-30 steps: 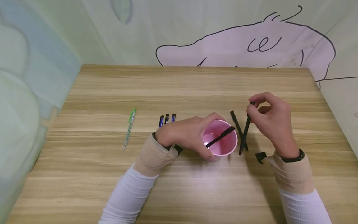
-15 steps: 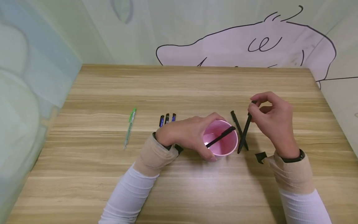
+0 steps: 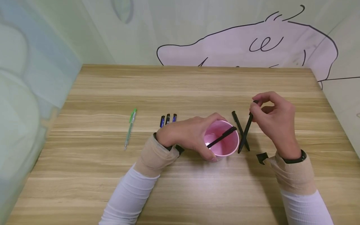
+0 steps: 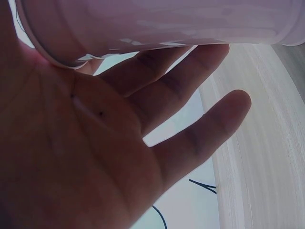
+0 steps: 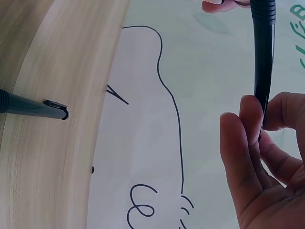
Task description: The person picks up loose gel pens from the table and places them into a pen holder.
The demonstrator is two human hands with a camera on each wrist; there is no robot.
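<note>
- Since a second ago, the right hand (image 3: 277, 123) has eased slightly away from the person, and the lower tip of its black pen (image 3: 246, 131) has swung nearer the cup; the left hand (image 3: 188, 132) stays put.
- Behind everything stands a pale green wall (image 3: 197, 18) bearing a pinkish cartoon figure (image 3: 230, 47) in black outline.
- Below it spreads the wood-grain bench (image 3: 78, 184).
- White sleeves (image 3: 130, 193) reach in, ending in beige wrist wraps (image 3: 153, 161).
- The left hand grips the pink cup (image 3: 228, 145), thumb and fingers round its rim; one finger stands clear.
- The right hand pinches the black pen's upper end, tip downward, beside the cup.
- A second black pen (image 3: 237, 122) lies on the bench, crossed by the held one in the head view; whether they touch cannot be told.
- A third black pen (image 3: 222, 137) leans inside the cup.
- A green pen (image 3: 129, 131) lies farther left.
- Three dark pen ends (image 3: 167, 119) show beyond the left hand.
</note>
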